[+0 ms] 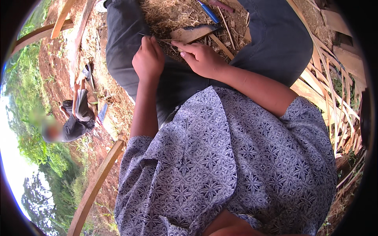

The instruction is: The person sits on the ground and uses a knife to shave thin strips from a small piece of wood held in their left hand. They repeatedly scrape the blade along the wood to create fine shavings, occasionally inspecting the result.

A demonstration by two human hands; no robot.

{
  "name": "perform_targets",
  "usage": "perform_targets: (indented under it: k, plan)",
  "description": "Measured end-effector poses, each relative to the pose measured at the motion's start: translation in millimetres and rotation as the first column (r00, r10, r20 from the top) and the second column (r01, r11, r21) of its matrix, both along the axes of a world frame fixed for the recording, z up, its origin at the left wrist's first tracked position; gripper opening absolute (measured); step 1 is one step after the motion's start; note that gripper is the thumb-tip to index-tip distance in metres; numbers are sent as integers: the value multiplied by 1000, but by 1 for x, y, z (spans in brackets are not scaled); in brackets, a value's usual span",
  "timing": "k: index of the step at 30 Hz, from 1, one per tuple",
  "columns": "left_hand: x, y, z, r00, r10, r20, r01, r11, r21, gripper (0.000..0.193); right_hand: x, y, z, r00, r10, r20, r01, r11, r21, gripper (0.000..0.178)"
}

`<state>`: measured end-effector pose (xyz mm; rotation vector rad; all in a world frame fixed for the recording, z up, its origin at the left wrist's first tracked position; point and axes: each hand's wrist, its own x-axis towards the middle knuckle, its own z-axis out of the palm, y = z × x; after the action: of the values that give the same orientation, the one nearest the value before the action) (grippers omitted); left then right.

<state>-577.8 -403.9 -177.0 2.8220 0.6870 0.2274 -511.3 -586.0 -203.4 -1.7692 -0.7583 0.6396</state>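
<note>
Between my two hands runs a thin, narrow strip (164, 40), probably wood or bamboo, above my lap. My left hand (148, 59) is closed, with thumb and fingers pinching the strip; its dark tip sticks out past the knuckles. My right hand (201, 59) is closed at the strip's other end, index finger stretched along it and thumb tucked below. Just beyond my right hand, a pale piece of wood (193, 34) with a dark edge lies on the ground between my legs. Farther off lie a blue, rod-shaped handle (209, 11) and a dark red object (221, 5).
Shavings (161, 15) cover the ground between my legs. Long split strips (330, 94) and boards (348, 63) are heaped at my right. A wooden pole (96, 188) slants at the left. Another person (78, 114) sits on the bare earth farther left, near greenery.
</note>
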Motion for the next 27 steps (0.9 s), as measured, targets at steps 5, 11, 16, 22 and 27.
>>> perform_targets:
  k: [5, 11, 16, 22, 27]
  plan:
    - [-5, -5, 1, 1000, 1, 12, -1, 1000, 16, 18, -1, -3, -2, 999, 40, -3, -40, 993, -115, 40]
    - [-11, -6, -5, 997, -2, 82, 1, 1000, 7, 17, 1, -2, -11, 996, 70, -50, -77, 984, -158, 39]
    - [-11, -7, -6, 996, 16, 83, -15, 1000, -8, 17, 7, 2, -9, 986, 92, -141, -130, 950, -285, 45]
    - [-9, -14, -2, 996, 27, 90, -24, 999, -36, 18, 4, 4, -12, 991, 80, -108, -104, 965, -240, 44]
    - [-11, -12, -5, 996, 29, 86, -27, 999, -30, 19, 0, 5, -7, 995, 66, -76, -73, 992, -103, 43]
